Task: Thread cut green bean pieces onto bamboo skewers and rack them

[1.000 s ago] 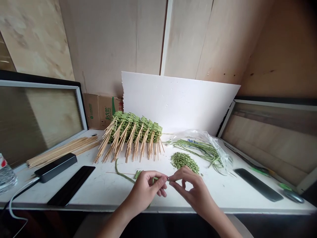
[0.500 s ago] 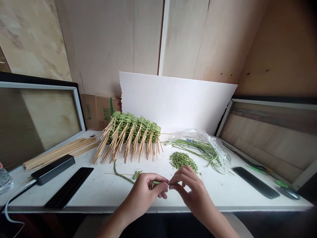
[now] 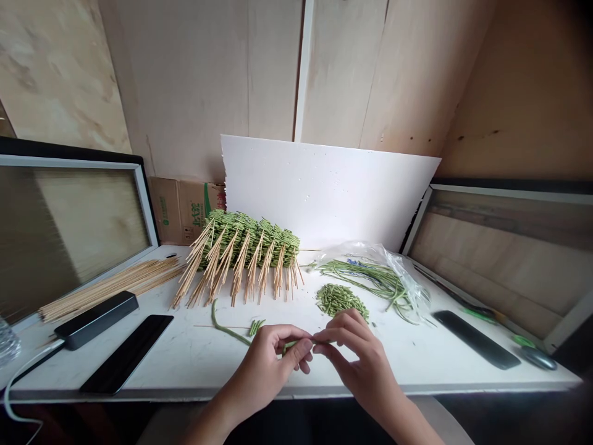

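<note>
Across the white table, a white board leans at the back. Before it, left of centre, lies the big stack of bean-loaded skewers, stick ends toward the front; by its bulk, much looks done. Bare sticks at the left and long beans spilling from the clear bag suggest a fair amount is left. A black slab lies at the left, a dark slab at the right.

Low in front, the hands meet. The left hand is curled, thumb pressed to fingers, around a bean; the right hand pinches that bean's end between thumb and forefinger. The bean is thus above the table, near its front edge.

Just beyond the right hand sits the heap of cut pieces. A curved length runs toward the left hand, which hides whether it joins the held bean. Smallest is a short row of pieces by one thin stick.

For moving, the front edge passes close under both hands; sideways, toward either slab, there seems more room than forward, where the heap and row lie near.
</note>
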A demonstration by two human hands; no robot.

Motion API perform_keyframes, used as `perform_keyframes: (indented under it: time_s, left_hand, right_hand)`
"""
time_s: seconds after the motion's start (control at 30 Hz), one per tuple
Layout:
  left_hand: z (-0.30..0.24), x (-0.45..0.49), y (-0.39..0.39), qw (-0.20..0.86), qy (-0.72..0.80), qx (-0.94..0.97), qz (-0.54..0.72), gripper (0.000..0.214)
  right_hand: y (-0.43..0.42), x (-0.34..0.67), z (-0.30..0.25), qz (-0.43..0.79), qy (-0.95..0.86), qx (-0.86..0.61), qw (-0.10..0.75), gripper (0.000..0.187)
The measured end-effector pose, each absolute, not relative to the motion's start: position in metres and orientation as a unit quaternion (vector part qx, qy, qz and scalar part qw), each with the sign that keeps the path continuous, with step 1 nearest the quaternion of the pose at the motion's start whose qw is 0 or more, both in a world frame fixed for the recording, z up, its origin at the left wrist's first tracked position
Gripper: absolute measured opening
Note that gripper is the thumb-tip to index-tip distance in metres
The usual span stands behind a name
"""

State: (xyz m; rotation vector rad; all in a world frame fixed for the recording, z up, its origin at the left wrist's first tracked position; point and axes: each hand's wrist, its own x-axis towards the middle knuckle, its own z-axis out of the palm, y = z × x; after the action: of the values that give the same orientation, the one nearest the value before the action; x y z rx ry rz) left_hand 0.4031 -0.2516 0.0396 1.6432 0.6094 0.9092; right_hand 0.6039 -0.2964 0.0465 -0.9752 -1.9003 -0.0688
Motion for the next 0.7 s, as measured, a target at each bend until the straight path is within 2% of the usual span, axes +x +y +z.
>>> perform_keyframes:
  time_s: [0.37, 0.47, 0.63, 0.7]
  left_hand:
    - [0.040, 0.407, -0.256, 0.580, 0.231, 0.679, 0.386, 0.033]
    - [0.036, 0.411, -0.257, 0.594, 0.205, 0.671, 0.394, 0.036]
    - [0.023, 0.417, -0.257, 0.646, 0.183, 0.630, 0.390, 0.043]
    - [0.020, 0.417, -0.255, 0.662, 0.185, 0.619, 0.379, 0.045]
  right_hand:
    - [-0.303, 0.599, 0.048, 0.032, -0.756, -0.391, 0.524, 0.015]
    - [-0.303, 0.594, 0.041, 0.128, -0.718, -0.389, 0.563, 0.014]
    - [-0.299, 0.587, 0.025, 0.340, -0.615, -0.348, 0.621, 0.025]
    - [-0.296, 0.591, 0.022, 0.375, -0.586, -0.355, 0.625, 0.025]
